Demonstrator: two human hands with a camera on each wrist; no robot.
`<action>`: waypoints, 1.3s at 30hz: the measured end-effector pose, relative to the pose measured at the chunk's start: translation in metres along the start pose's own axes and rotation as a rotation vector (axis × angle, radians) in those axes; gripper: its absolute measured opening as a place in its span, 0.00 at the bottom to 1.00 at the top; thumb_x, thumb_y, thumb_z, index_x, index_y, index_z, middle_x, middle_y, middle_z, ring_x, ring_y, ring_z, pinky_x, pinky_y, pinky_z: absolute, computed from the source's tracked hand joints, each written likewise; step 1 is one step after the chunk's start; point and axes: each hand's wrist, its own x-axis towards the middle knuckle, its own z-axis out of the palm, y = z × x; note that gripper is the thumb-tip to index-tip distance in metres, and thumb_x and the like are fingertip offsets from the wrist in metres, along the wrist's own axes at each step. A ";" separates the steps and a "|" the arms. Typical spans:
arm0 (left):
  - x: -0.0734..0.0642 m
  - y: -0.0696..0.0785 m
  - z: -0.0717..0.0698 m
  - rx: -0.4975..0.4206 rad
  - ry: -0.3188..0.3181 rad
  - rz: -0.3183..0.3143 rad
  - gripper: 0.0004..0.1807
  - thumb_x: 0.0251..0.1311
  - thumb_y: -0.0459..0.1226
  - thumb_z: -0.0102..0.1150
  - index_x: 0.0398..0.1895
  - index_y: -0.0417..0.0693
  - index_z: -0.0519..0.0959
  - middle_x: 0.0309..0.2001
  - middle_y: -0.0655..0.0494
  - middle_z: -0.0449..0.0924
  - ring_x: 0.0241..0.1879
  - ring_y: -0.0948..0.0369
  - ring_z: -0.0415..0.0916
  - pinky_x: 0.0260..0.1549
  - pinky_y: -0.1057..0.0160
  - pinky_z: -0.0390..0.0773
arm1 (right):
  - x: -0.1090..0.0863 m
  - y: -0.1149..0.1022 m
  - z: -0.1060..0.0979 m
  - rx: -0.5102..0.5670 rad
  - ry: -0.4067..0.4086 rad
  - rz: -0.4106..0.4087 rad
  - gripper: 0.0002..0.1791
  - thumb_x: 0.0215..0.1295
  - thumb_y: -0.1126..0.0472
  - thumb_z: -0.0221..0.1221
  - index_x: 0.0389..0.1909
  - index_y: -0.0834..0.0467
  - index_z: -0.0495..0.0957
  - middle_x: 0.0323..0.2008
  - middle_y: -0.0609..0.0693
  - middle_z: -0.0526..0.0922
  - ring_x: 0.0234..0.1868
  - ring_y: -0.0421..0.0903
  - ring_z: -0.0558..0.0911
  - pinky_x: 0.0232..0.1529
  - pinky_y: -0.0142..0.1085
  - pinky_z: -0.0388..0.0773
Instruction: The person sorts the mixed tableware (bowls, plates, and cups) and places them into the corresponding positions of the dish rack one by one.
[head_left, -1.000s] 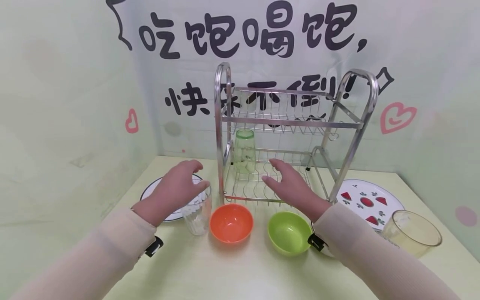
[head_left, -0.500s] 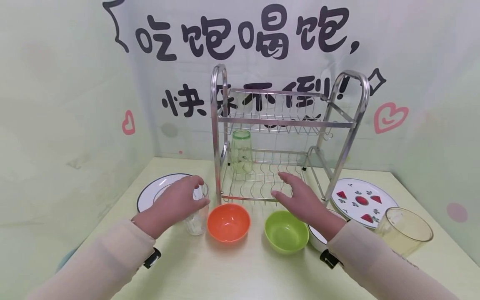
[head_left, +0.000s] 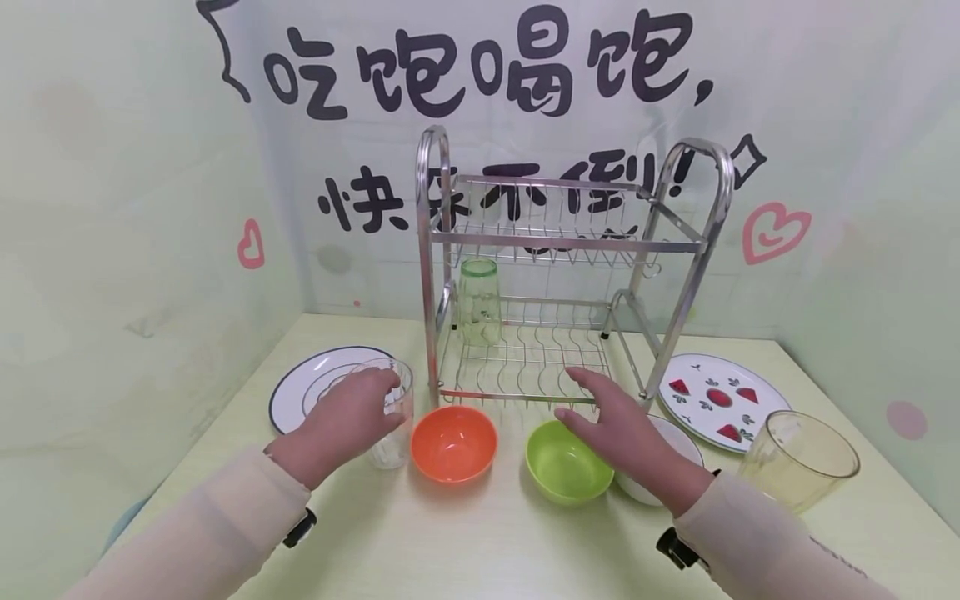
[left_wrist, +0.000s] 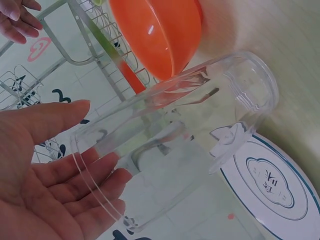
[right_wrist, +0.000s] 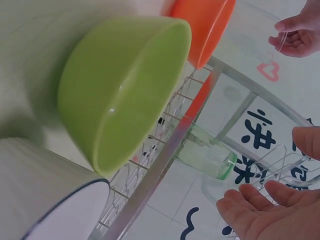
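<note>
My left hand (head_left: pixel 337 429) is at the upper part of a clear drinking glass (head_left: pixel 390 454) that stands on the table. In the left wrist view the thumb is spread away from the fingers, and the fingertips (left_wrist: pixel 117 177) overlap the rim of the glass. An orange bowl (head_left: pixel 453 446) sits just right of that glass. My right hand (head_left: pixel 630 437) hovers over the gap between a green bowl (head_left: pixel 566 467) and a white bowl (head_left: pixel 684 442), thumb and fingers apart, nothing between them. The white bowl is partly hidden by this hand.
Behind the bowls stands a two-tier metal dish rack (head_left: pixel 562 243), with a green glass (head_left: pixel 480 308) upside down on its lower tier. A blue-rimmed plate (head_left: pixel 296 392) lies left, a watermelon-patterned plate (head_left: pixel 701 383) right. A yellow glass (head_left: pixel 806 462) stands at the far right.
My right hand has moved right and down, away from the rack's front toward the bowls. My left hand has lowered slightly by the clear glass. The head view has shifted a little.
</note>
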 end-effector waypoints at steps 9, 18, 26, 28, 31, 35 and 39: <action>0.000 -0.003 0.003 0.022 -0.002 0.015 0.16 0.54 0.32 0.66 0.46 0.35 0.79 0.43 0.45 0.82 0.41 0.51 0.78 0.45 0.51 0.80 | -0.015 0.006 0.009 0.046 -0.007 0.005 0.32 0.66 0.56 0.60 0.69 0.61 0.63 0.66 0.62 0.67 0.68 0.62 0.63 0.66 0.57 0.60; 0.001 -0.006 0.007 0.050 -0.011 0.035 0.12 0.55 0.32 0.66 0.41 0.38 0.79 0.35 0.50 0.81 0.33 0.57 0.73 0.36 0.57 0.80 | -0.023 0.013 0.020 -0.021 0.033 -0.029 0.33 0.61 0.56 0.65 0.66 0.61 0.67 0.64 0.58 0.71 0.66 0.59 0.67 0.64 0.54 0.64; 0.002 -0.006 0.008 0.060 0.004 0.046 0.05 0.55 0.31 0.65 0.33 0.41 0.79 0.27 0.55 0.77 0.28 0.59 0.70 0.30 0.62 0.78 | -0.031 0.014 0.026 -0.076 0.081 -0.087 0.33 0.54 0.59 0.70 0.61 0.61 0.71 0.61 0.57 0.74 0.63 0.57 0.71 0.62 0.52 0.67; 0.001 -0.005 0.008 0.063 -0.002 0.049 0.04 0.55 0.31 0.64 0.31 0.42 0.78 0.25 0.56 0.76 0.27 0.59 0.70 0.29 0.62 0.78 | -0.033 0.014 0.027 -0.082 0.087 -0.093 0.33 0.53 0.59 0.70 0.61 0.61 0.72 0.60 0.57 0.74 0.63 0.57 0.71 0.62 0.52 0.68; -0.001 -0.004 0.008 0.066 -0.015 0.049 0.03 0.56 0.31 0.64 0.29 0.43 0.78 0.24 0.56 0.76 0.26 0.59 0.70 0.28 0.63 0.77 | -0.035 0.016 0.028 -0.090 0.097 -0.097 0.33 0.54 0.59 0.70 0.61 0.60 0.72 0.60 0.56 0.74 0.63 0.56 0.71 0.62 0.51 0.68; -0.001 -0.004 0.008 0.084 -0.010 0.069 0.07 0.57 0.31 0.63 0.24 0.45 0.76 0.20 0.57 0.73 0.23 0.60 0.68 0.25 0.64 0.73 | -0.037 0.017 0.031 -0.084 0.113 -0.107 0.32 0.53 0.60 0.70 0.60 0.60 0.72 0.60 0.56 0.74 0.62 0.55 0.72 0.60 0.51 0.69; -0.001 -0.005 0.009 0.094 0.010 0.097 0.08 0.57 0.29 0.63 0.23 0.45 0.76 0.19 0.58 0.72 0.22 0.60 0.67 0.23 0.64 0.71 | -0.037 0.016 0.033 -0.078 0.117 -0.111 0.32 0.53 0.60 0.70 0.60 0.60 0.72 0.59 0.55 0.75 0.61 0.54 0.73 0.59 0.51 0.71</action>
